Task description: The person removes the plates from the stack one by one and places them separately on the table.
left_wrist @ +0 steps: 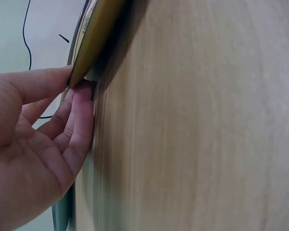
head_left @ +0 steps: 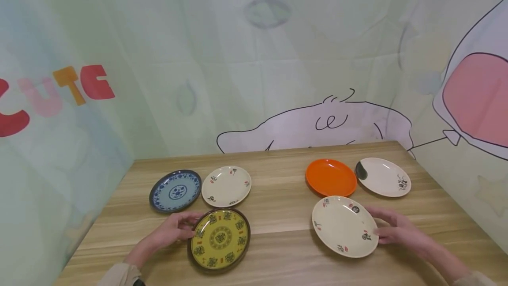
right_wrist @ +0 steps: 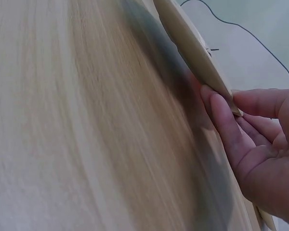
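Note:
Near the front left of the table, my left hand (head_left: 176,228) pinches the left rim of a yellow plate (head_left: 220,238) with a dark edge and black and red figures. In the left wrist view that plate (left_wrist: 98,36) slants up from the wood between thumb and fingers. Toward the right, my right hand (head_left: 393,227) pinches the right rim of a cream plate (head_left: 344,227) with small black and red marks. The right wrist view shows this plate (right_wrist: 197,53) tilted and raised off the tabletop at the pinched side, its shadow beneath.
Behind the left hand lie a blue patterned plate (head_left: 175,191) and another cream plate (head_left: 226,186). An orange plate (head_left: 331,177) and a white plate with a dark patch (head_left: 384,177) lie at the back right. A printed curtain (head_left: 254,56) hangs behind the wooden table (head_left: 278,259).

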Tool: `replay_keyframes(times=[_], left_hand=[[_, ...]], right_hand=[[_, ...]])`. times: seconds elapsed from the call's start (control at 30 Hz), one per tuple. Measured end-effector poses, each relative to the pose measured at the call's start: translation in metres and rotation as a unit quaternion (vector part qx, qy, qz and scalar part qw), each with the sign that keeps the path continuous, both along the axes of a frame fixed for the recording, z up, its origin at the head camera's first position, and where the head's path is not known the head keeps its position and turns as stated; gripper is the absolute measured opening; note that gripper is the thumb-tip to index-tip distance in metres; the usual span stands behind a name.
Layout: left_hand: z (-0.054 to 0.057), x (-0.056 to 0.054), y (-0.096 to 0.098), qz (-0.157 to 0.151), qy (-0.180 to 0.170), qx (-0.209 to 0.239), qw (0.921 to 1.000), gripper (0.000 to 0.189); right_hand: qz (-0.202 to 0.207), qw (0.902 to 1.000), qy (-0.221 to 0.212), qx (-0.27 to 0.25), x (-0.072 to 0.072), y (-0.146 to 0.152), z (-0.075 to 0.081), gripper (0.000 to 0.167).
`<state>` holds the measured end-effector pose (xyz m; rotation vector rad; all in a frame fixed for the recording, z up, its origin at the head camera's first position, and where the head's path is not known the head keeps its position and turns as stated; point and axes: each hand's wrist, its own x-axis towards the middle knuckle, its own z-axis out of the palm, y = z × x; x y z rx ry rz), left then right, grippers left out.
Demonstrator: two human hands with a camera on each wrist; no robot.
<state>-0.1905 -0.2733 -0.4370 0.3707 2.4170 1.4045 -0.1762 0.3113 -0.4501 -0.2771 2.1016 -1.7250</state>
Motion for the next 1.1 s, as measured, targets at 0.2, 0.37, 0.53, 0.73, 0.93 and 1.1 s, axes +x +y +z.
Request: replay_keyframes(times=[0.2, 0.37, 0.53, 0.73, 0.93, 1.1], left_hand=[[0.002, 0.0, 0.002, -0.001, 0.0, 0.0, 1.0, 0.054], [0.005, 0.001, 0.004, -0.002, -0.006, 0.005, 1.0, 0.053], [0.007, 0.001, 0.006, 0.017, -0.021, 0.011, 0.9996, 0.051], [0.006, -0.002, 0.008, 0.038, -0.006, 0.004, 0.9993, 0.049], [0.01, -0.008, 0.01, 0.045, 0.011, -0.004, 0.9989, 0.047], [0.02, -0.013, 0.016, 0.046, 0.025, -0.019, 0.9984, 0.049]], right_hand=[[0.006, 0.9999, 0.004, 0.011, 0.0, 0.005, -0.002, 0.075], [0.007, 0.9999, -0.003, 0.011, -0.001, 0.009, -0.006, 0.075], [0.013, 0.9998, -0.01, 0.007, -0.003, 0.01, -0.009, 0.075], [0.012, 0.9997, -0.012, 0.02, -0.003, 0.012, -0.009, 0.074], [0.011, 0.9995, -0.006, 0.03, -0.003, 0.012, -0.008, 0.071], [0.002, 0.9996, 0.006, 0.028, -0.003, 0.011, -0.008, 0.07]])
